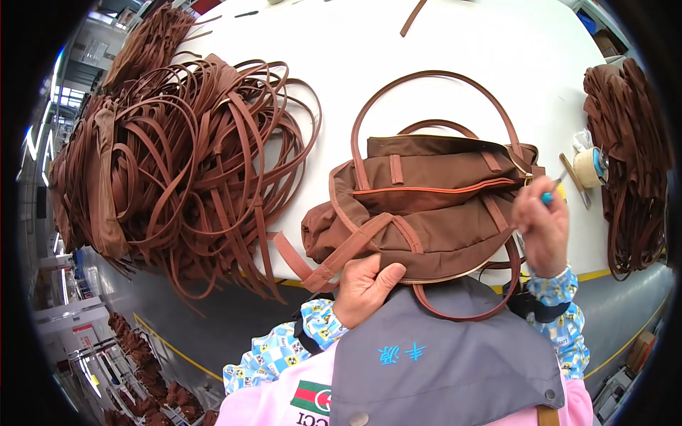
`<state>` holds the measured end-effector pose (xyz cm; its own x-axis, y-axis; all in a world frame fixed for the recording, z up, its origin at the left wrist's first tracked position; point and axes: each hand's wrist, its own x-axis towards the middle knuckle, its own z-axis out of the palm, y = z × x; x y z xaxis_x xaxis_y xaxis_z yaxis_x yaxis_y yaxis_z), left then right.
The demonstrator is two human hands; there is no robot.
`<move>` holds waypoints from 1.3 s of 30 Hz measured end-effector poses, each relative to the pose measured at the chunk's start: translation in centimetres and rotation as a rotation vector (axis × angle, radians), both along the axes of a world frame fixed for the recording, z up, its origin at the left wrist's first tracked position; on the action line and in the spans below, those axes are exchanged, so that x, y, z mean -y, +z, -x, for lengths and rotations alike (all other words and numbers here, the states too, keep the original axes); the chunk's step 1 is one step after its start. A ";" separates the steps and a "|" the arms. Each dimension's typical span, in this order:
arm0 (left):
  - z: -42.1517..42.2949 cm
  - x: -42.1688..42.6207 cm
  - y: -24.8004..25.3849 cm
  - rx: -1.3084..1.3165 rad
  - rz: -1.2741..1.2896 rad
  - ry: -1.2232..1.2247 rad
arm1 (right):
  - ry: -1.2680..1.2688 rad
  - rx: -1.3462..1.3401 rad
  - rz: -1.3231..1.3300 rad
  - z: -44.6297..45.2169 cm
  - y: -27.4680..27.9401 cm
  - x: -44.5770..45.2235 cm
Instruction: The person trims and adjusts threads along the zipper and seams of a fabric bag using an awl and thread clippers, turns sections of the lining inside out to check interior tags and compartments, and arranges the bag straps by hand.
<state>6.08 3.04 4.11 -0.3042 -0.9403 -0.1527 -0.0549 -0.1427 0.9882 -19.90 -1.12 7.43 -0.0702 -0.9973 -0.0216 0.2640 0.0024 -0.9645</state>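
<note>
Slumping in soft folds, the brown bag (pixel 446 233) lies at the white table's (pixel 483 42) 6 o'clock edge, probably light, limp and not fragile. The left hand (pixel 366 285) pinches its lower edge at 7 o'clock, thumb on top, other fingertips hidden. At 3 o'clock, the right hand (pixel 543 226) curls around a small blue tool (pixel 546 198). The stiffer-looking handle (pixel 435 73) arching at 12 o'clock should lift best; bare cloth would likely sag.

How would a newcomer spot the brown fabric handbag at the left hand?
On the white tabletop, look between the brown strap heap at left and the brown bundle at right. There lies the brown fabric handbag; it alone shows an orange strip across its middle.
</note>
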 end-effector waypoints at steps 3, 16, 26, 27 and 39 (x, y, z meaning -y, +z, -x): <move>-0.1 0.0 1.7 -0.089 -0.190 -0.028 | -0.220 0.030 -0.046 4.6 -2.3 -1.1; -3.7 5.1 12.7 0.592 0.526 -0.335 | -0.330 -0.484 -0.604 9.3 -13.1 -7.2; -2.2 7.7 6.9 0.697 0.531 -0.475 | -0.437 -0.776 -0.316 12.5 -13.9 -7.5; -2.1 7.5 6.9 0.694 0.532 -0.464 | -0.499 -0.713 -0.362 13.1 -13.8 -7.7; -3.3 5.8 5.4 0.580 0.489 -0.226 | -0.047 -1.118 -0.544 13.0 -13.4 -9.9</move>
